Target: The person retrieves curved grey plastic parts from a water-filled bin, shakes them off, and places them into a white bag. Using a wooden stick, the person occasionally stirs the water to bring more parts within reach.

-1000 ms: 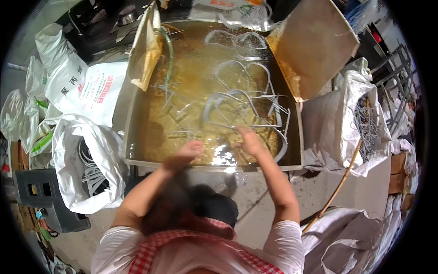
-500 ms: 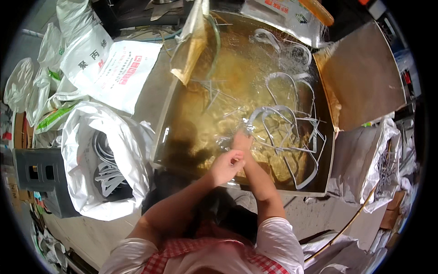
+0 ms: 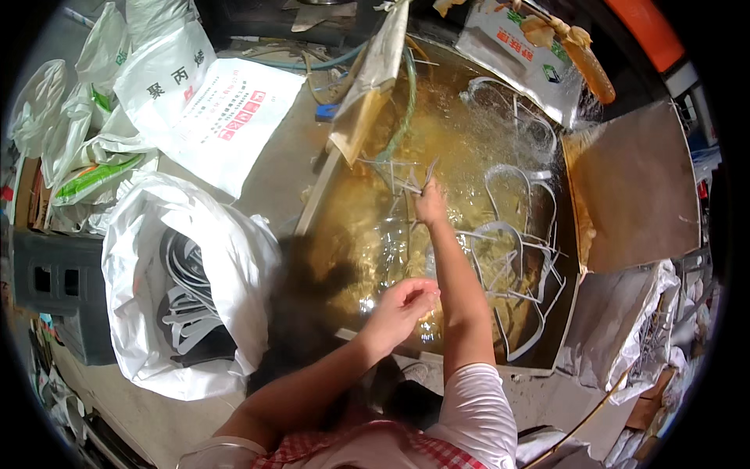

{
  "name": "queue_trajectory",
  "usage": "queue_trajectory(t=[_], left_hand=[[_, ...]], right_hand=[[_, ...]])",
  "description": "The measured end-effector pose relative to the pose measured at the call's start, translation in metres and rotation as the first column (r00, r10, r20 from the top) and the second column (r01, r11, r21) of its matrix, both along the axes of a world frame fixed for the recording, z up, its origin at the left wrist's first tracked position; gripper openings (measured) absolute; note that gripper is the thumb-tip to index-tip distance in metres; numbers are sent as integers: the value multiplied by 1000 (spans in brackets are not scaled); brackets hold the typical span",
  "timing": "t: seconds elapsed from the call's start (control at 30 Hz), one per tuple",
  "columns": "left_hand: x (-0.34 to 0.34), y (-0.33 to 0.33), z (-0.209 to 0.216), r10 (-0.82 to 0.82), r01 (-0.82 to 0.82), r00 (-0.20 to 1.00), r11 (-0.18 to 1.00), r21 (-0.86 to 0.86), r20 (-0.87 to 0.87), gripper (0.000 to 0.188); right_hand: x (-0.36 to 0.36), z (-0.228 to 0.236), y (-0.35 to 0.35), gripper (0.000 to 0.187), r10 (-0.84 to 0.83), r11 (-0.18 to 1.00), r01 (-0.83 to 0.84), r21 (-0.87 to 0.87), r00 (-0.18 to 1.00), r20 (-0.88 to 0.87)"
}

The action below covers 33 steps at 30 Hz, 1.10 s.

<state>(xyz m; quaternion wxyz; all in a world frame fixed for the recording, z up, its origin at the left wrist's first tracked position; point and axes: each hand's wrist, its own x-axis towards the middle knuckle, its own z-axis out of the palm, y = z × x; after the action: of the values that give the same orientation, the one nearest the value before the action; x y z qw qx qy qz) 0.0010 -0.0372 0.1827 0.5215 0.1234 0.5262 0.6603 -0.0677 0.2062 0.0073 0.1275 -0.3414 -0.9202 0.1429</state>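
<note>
Over the far middle of a water-filled tank (image 3: 308,202), my right hand (image 3: 430,205) is closed around thin grey plastic strips (image 3: 406,184); their ends stick out on its far side. My left hand (image 3: 402,313) hovers above the tank's near part, its fingers curled in toward the thumb, and nothing shows in it. To the right of my right forearm, several bent grey plastic bands (image 3: 500,227) and thin pieces lie tangled in the yellowish, rippling water. More looped bands lie where the water churns at the far right.
At the left, an open white sack (image 3: 129,313) holds grey bands (image 3: 191,313), beside a dark plastic crate (image 3: 58,273). A brown board (image 3: 637,191) leans along the tank's right side. Another white sack (image 3: 648,336) with thin pieces stands below it. A green hose (image 3: 411,102) enters the tank.
My right hand has moved away from me, out of the water near the bands, and now grips thin strips farther back. My left hand stays near the front, fingers curled. The view has shifted.
</note>
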Motion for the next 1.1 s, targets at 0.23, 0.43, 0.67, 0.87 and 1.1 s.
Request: queue_trajectory(t=[0.23,0.43,0.67,0.87,1.1], left_hand=[[-11,1,6,132,-145,966,989,43,223,26],[-18,-5,1,207,-212,965,977,15,160,21],[-3,13,-2,165,-166,985,986,18,49,23],[13,21,-33,54,-55,998,998,-27,-45,24],[48,20,-24,-81,62,981,992,-106,-178,21]], right_hand=[[-30,-68,-37,39,17,922,-3,-387,999,33],[1,34,-100,18,-107,912,-70,-404,911,-399],[132,92,-69,22,-213,909,113,-401,953,-214],[293,216,-31,19,-385,904,413,-106,685,-618],[547,410,93,48,-672,314,847,429,517,-530]])
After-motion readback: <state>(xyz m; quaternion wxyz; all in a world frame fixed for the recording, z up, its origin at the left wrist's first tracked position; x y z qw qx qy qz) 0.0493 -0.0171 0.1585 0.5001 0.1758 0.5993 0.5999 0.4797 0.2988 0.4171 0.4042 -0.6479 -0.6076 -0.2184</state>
